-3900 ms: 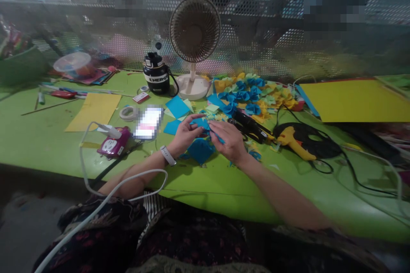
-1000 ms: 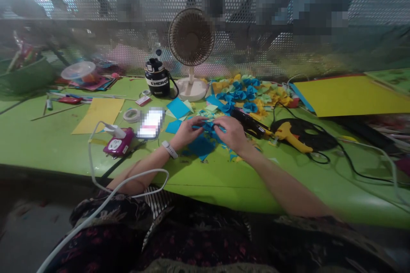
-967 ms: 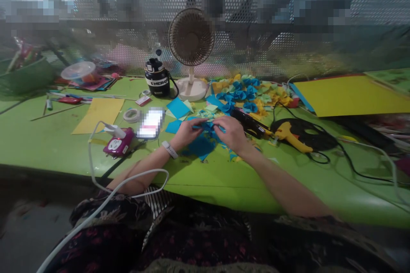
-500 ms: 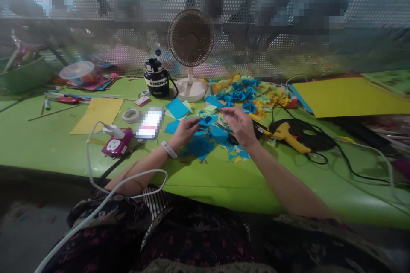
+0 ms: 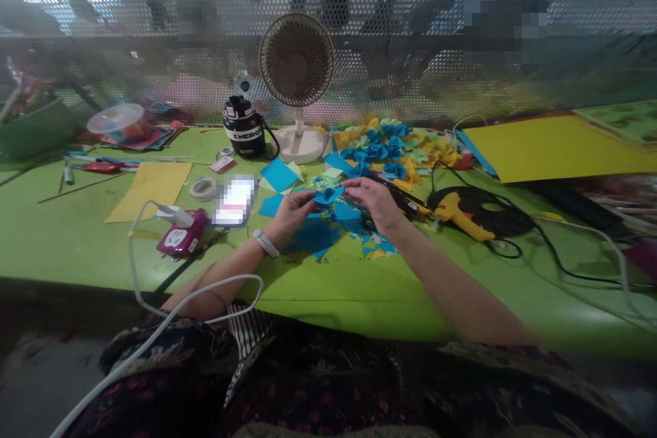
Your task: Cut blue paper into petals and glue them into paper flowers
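A blue paper flower (image 5: 328,196) is held just above the middle of the table. My left hand (image 5: 292,212) pinches its left side between thumb and fingers. From the other side, my right hand (image 5: 377,202) has its fingertips pressed together at the flower's right edge. Below both hands lie blue paper pieces (image 5: 315,238) and small blue, green and yellow scraps (image 5: 377,245). Beyond them is a heap of folded paper flowers (image 5: 393,150) in blue, yellow and pale green.
A fan (image 5: 298,68) and a black jug (image 5: 245,129) stand at the back. To the right lie a yellow glue gun (image 5: 462,217) and yellow sheets (image 5: 564,147). Leftward are a phone (image 5: 235,200), a tape roll (image 5: 204,188) and a purple power adapter (image 5: 179,236) with a white cable.
My right hand has come in leftward and down, and its fingertips now meet the blue paper flower. The left hand keeps its pinch. The whole view has shifted slightly.
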`<state>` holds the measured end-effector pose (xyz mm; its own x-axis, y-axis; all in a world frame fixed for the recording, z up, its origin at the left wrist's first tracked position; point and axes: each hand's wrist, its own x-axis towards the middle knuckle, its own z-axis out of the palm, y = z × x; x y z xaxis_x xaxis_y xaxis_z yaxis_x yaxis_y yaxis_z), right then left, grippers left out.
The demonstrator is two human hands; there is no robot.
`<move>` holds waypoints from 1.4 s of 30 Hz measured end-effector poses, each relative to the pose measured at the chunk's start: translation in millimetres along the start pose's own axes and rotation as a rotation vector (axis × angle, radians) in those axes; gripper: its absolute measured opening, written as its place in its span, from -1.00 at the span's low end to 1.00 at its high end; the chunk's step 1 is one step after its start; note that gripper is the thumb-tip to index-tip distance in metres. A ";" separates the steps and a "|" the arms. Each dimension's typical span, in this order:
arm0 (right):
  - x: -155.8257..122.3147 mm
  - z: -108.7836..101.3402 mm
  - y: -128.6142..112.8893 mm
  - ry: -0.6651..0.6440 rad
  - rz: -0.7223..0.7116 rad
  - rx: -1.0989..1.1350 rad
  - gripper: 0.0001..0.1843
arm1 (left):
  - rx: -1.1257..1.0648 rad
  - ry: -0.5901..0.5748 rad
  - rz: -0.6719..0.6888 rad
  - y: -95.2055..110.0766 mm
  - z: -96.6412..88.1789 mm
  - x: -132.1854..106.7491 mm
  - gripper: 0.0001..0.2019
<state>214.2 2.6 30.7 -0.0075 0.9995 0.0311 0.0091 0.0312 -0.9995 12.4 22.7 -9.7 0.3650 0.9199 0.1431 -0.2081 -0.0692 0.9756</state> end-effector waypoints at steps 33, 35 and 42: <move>0.9 -4.4 -1.8 -0.044 0.003 -0.014 -0.80 | 0.237 0.022 0.130 -4.9 -6.0 0.3 -0.71; 1.0 -4.6 -1.1 -0.049 0.006 -0.018 -0.80 | 0.240 0.022 0.132 -4.3 -5.6 0.0 -0.72; 1.1 -3.7 -2.4 -0.050 0.012 0.003 -0.80 | 0.284 0.001 0.171 -3.1 -4.6 -0.6 -0.70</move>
<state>217.9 3.7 33.1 -0.0571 0.9982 0.0185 0.0061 0.0189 -0.9998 8.7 24.2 -13.6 0.3460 0.8859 0.3090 -0.0050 -0.3276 0.9448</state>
